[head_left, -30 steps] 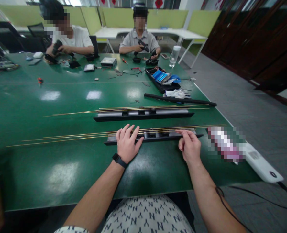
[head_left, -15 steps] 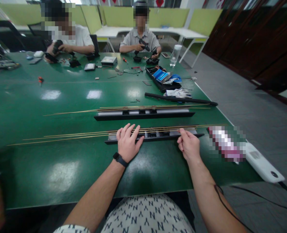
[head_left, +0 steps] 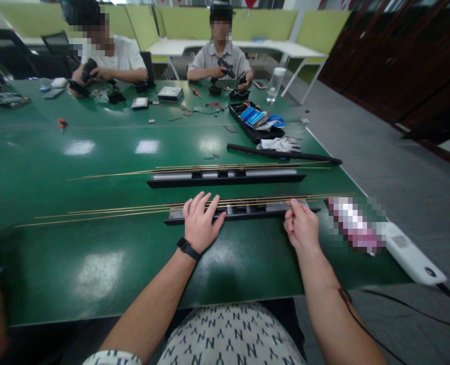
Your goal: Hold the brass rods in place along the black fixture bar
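My left hand (head_left: pixel 202 220) lies flat with fingers spread over several thin gold-coloured rods (head_left: pixel 106 210) that rest along a long black-and-silver rail (head_left: pixel 274 208). Dark blocks show inside this rail. At the rail's right part my right hand (head_left: pixel 302 223) is closed in a pinch on the end of the nearest rod. The other rods pass just beyond its fingertips and reach out past the rail on both sides. Farther back, a second rail (head_left: pixel 194 181) of the same look carries more gold rods (head_left: pixel 114 175). My left palm hides part of the near rail.
A black bar (head_left: pixel 285 153), white gloves (head_left: pixel 280 144) and a black tray (head_left: pixel 253 133) of parts lie beyond the rails. To the right are a blurred pink packet (head_left: pixel 354 225) and a white power bank-like device (head_left: pixel 415 256) with a cable. Two people handle tools across the green table (head_left: pixel 106 147).
My right hand has moved slightly right, and the nearest rod has slid right with it under my left hand. The left hand stays in place.
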Demonstrator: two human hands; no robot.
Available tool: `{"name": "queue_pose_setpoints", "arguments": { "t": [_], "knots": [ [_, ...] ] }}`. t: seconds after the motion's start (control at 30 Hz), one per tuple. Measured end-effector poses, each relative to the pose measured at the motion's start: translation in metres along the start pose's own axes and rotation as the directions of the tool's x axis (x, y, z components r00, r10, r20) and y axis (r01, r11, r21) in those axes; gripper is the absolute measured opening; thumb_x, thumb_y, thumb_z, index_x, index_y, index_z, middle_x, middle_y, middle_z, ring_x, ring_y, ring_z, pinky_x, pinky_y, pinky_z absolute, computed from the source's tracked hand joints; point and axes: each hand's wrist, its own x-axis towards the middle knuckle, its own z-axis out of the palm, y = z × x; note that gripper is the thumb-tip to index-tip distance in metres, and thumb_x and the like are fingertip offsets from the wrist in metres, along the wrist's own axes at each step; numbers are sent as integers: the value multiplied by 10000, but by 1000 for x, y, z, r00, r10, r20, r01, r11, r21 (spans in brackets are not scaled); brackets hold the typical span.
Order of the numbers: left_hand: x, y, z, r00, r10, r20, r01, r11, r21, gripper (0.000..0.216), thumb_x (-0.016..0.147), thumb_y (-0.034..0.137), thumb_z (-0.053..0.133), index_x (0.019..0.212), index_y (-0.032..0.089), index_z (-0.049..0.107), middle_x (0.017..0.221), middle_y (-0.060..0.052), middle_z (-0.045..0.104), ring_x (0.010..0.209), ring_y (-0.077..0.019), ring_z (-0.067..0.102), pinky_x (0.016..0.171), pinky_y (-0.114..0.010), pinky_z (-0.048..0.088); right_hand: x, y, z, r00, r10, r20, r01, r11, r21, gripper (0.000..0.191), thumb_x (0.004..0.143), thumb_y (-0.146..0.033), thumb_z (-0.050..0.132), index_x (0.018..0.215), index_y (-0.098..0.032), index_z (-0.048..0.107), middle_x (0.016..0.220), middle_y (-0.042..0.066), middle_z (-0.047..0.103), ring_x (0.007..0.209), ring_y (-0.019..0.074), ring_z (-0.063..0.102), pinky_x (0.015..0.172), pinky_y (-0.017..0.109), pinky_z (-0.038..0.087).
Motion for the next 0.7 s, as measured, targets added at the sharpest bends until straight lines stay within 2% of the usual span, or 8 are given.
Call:
{"name": "queue_pose_setpoints", "arguments": {
  "t": [0.2, 0.37, 0.5, 0.7],
  "knots": [
    [1, 0, 1, 1000, -6, 2, 6, 1000, -1, 438, 961, 426, 617, 1364, 257, 636, 1402, -122, 636, 1401, -314, 493, 1177, -506, 273, 3, -3, -2, 997, -25, -72, 27, 999, 30, 361, 758, -479, 829, 849, -173, 663, 521, -53, 596, 263, 54, 384, 231, 164, 248],
    [1, 0, 0, 1000, -6, 13, 6, 1000, -20, 447, 955, 416, 621, 1375, 261, 629, 1400, -117, 640, 1394, -315, 499, 1180, -509, 270, 0, -2, -2, 999, -20, -30, 19, 999, -50, 401, 777, -533, 805, 847, -165, 662, 504, -29, 607, 244, 57, 378, 232, 166, 227],
    [1, 0, 1, 1000, -6, 12, 7, 1000, -19, 443, 957, 415, 620, 1371, 259, 632, 1398, -117, 641, 1393, -311, 499, 1178, -503, 272, -1, -1, -1, 1000, 8, 18, -6, 996, -87, 393, 760, -510, 828, 850, -158, 677, 512, -26, 611, 248, 50, 377, 233, 157, 218],
    [0, -1, 2, 1000, -3, 12, 3, 1000, -7, 446, 959, 430, 615, 1369, 256, 632, 1403, -119, 636, 1397, -314, 494, 1177, -499, 279, 3, -3, -3, 999, -27, -44, 26, 1000, -14, 364, 757, -480, 835, 815, -165, 663, 517, -44, 596, 256, 49, 369, 229, 164, 238]
  ]
}}
